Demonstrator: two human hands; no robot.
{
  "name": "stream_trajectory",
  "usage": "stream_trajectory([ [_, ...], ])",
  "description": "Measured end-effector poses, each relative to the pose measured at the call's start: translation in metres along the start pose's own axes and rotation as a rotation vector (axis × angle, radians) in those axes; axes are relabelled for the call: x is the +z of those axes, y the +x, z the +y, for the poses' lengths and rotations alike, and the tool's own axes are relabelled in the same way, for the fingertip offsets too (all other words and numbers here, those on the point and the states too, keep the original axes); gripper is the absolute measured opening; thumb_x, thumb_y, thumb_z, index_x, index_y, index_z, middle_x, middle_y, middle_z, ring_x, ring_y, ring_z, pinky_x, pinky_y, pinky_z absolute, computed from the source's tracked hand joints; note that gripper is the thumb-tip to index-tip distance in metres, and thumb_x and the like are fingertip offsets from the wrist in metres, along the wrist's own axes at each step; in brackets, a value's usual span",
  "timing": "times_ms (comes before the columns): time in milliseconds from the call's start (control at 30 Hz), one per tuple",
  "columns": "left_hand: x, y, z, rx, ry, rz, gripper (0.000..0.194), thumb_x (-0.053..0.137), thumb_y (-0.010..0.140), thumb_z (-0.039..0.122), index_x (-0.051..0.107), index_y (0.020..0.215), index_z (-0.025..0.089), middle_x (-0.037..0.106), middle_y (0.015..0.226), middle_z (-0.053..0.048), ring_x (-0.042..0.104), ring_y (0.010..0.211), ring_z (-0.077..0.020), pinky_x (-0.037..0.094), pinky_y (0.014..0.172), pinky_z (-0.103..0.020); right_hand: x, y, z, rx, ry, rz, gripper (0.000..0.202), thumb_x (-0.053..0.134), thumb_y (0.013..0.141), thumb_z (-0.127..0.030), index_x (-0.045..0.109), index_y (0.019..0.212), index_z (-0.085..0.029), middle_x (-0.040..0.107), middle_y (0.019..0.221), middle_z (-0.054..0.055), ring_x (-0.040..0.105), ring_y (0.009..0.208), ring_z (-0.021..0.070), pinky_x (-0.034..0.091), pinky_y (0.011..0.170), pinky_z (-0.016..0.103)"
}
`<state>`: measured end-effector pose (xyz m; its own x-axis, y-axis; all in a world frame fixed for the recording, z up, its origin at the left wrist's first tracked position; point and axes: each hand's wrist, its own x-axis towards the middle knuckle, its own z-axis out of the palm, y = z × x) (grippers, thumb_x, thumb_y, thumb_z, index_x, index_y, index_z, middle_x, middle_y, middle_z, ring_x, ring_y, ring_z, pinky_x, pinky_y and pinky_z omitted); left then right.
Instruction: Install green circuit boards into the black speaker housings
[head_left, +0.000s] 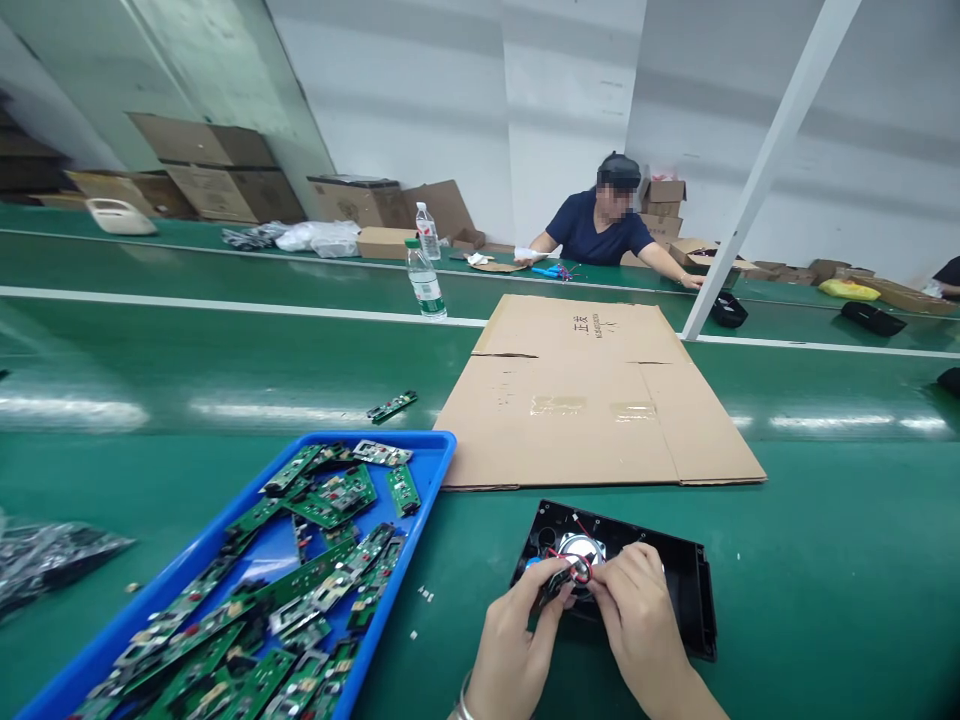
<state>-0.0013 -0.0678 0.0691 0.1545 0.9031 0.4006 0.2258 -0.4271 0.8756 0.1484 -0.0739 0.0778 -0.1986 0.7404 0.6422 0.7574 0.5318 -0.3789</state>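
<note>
A black plastic housing (688, 585) lies on the green bench in front of me, with a round silver speaker (581, 549) in it. My left hand (517, 625) is above its left side, thumb and fingers pinched on a small dark part (553, 588) whose exact kind I cannot make out. Red and black wires (580, 570) loop between my two hands over the speaker. The fingertips of my right hand (637, 605) are closed on these wires, and the hand covers part of the housing.
To the left stands a blue tray (442, 470) full of green circuit boards (341, 495). One loose board (392, 406) lies beyond it. Flattened cardboard (600, 430) covers the bench ahead. A water bottle (426, 285) stands farther back, and a co-worker (600, 225) sits opposite.
</note>
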Motion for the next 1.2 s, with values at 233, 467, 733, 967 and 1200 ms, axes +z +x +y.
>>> stream_trajectory([
  [233, 0.0007, -0.0007, 0.0014, -0.105, -0.166, -0.030, 0.021, 0.048, 0.086, 0.016, 0.060, 0.100, 0.026, 0.068, 0.083, 0.001, 0.068, 0.065, -0.0139, 0.058, 0.061, -0.021, 0.0002, -0.0024, 0.0070, 0.078, 0.094, -0.132, 0.022, 0.036, 0.096, -0.021, 0.054, 0.109, -0.020, 0.058, 0.070, 0.000, 0.050, 0.063, 0.0156, 0.044, 0.069, 0.033],
  [467, 0.0002, 0.0008, 0.0073, -0.176, -0.237, -0.052, 0.014, 0.050, 0.086, 0.019, 0.062, 0.093, 0.023, 0.067, 0.079, 0.000, 0.068, 0.065, -0.0145, 0.058, 0.060, -0.022, -0.0030, 0.0009, 0.0075, 0.078, 0.104, -0.146, 0.016, 0.041, 0.094, -0.020, 0.056, 0.092, -0.020, 0.058, 0.067, -0.001, 0.049, 0.060, 0.0147, 0.042, 0.071, 0.034],
  [733, 0.0000, 0.0023, 0.0067, -0.296, -0.296, -0.020, 0.010, 0.056, 0.084, 0.027, 0.062, 0.089, 0.021, 0.068, 0.077, -0.001, 0.068, 0.065, -0.0170, 0.059, 0.061, -0.026, -0.0033, 0.0008, 0.0097, 0.087, 0.126, -0.147, 0.011, 0.048, 0.091, -0.018, 0.058, 0.092, -0.021, 0.061, 0.065, -0.002, 0.054, 0.059, 0.0142, 0.045, 0.074, 0.036],
  [967, -0.0002, 0.0018, 0.0046, -0.353, -0.310, -0.009, 0.014, 0.056, 0.083, 0.030, 0.061, 0.091, 0.020, 0.068, 0.081, -0.003, 0.068, 0.068, -0.0191, 0.061, 0.063, -0.030, -0.0038, 0.0011, 0.0102, 0.127, 0.217, -0.210, 0.011, 0.047, 0.092, -0.021, 0.058, 0.095, -0.022, 0.063, 0.070, -0.002, 0.055, 0.062, 0.0152, 0.044, 0.080, 0.040],
  [1200, -0.0010, 0.0021, 0.0052, -0.266, -0.289, -0.065, 0.014, 0.051, 0.086, 0.025, 0.062, 0.094, 0.022, 0.065, 0.081, -0.001, 0.066, 0.068, -0.0158, 0.061, 0.063, -0.026, -0.0010, -0.0012, 0.0077, 0.082, 0.102, -0.188, 0.019, 0.038, 0.094, -0.017, 0.056, 0.090, -0.019, 0.060, 0.069, 0.000, 0.052, 0.059, 0.0150, 0.044, 0.078, 0.040],
])
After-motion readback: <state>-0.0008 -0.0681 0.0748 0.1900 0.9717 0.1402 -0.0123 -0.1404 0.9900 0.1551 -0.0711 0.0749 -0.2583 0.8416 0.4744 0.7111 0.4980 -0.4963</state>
